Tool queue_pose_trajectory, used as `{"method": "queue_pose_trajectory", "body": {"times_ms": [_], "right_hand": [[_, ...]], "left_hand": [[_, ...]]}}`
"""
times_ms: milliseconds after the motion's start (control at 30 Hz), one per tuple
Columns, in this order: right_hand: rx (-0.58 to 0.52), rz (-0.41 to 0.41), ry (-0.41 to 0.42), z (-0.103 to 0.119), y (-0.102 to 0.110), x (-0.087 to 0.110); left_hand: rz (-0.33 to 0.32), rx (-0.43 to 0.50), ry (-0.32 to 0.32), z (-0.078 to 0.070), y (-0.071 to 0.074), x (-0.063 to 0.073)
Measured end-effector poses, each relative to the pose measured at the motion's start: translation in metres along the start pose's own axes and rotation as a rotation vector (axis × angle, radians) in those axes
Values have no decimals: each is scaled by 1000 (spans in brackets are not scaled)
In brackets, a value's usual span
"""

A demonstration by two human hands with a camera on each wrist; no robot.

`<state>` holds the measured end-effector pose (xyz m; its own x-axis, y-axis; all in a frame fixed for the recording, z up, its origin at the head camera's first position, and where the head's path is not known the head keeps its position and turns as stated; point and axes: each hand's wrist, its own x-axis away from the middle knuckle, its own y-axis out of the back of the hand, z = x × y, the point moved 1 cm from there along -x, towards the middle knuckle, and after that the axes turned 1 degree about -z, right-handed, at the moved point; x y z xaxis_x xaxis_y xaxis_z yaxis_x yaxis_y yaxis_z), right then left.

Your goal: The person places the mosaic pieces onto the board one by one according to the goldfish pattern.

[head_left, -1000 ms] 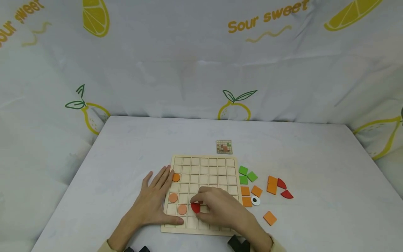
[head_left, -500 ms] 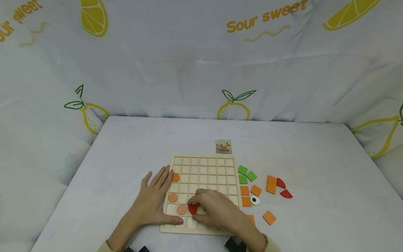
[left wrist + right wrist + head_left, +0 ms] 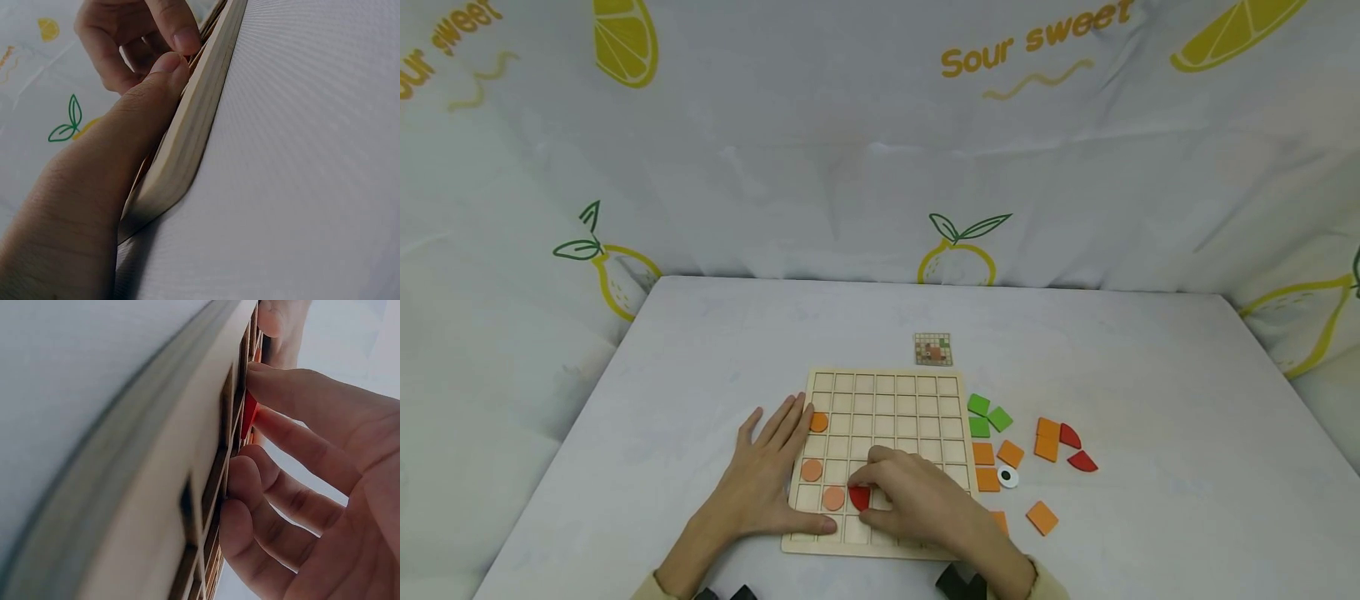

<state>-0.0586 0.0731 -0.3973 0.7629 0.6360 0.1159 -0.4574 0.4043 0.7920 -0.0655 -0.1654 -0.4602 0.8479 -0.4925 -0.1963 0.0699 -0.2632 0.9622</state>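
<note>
A wooden grid board [image 3: 886, 404] lies on the table. My left hand [image 3: 766, 479] rests spread along its left side, with the thumb over the lower left cells. With thumb and index finger, my right hand [image 3: 921, 498] pinches a red quarter-round tile [image 3: 860, 499] at a cell in the board's lower part. The right wrist view shows this red tile [image 3: 249, 414] low between the fingertips; whether it sits fully in the cell, I cannot tell. Just left of it is a salmon disc [image 3: 833, 498]. Another salmon disc [image 3: 811, 470] and an orange disc [image 3: 819, 422] occupy left-hand cells.
Right of the board lie green squares [image 3: 978, 405], several orange squares [image 3: 1042, 518], two more red quarter-round tiles [image 3: 1082, 462] and a white eye disc [image 3: 1007, 477]. A small pattern card [image 3: 932, 349] lies behind the board. A printed curtain [image 3: 820, 167] hangs behind the table.
My right hand has shifted slightly left with the red tile, bringing it beside the salmon disc, then stays nearly still. An orange square near my right forearm has come into view. The left hand stays put.
</note>
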Motion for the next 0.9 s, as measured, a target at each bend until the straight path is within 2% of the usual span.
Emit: {"method": "queue_pose_trajectory", "body": {"times_ms": [300, 900], "right_hand": [[-18, 15, -17, -2, 1, 1], [-39, -41, -8, -5, 1, 1]], "left_hand": [[-6, -4, -6, 1, -2, 0], [-11, 12, -5, 1, -1, 0]]}}
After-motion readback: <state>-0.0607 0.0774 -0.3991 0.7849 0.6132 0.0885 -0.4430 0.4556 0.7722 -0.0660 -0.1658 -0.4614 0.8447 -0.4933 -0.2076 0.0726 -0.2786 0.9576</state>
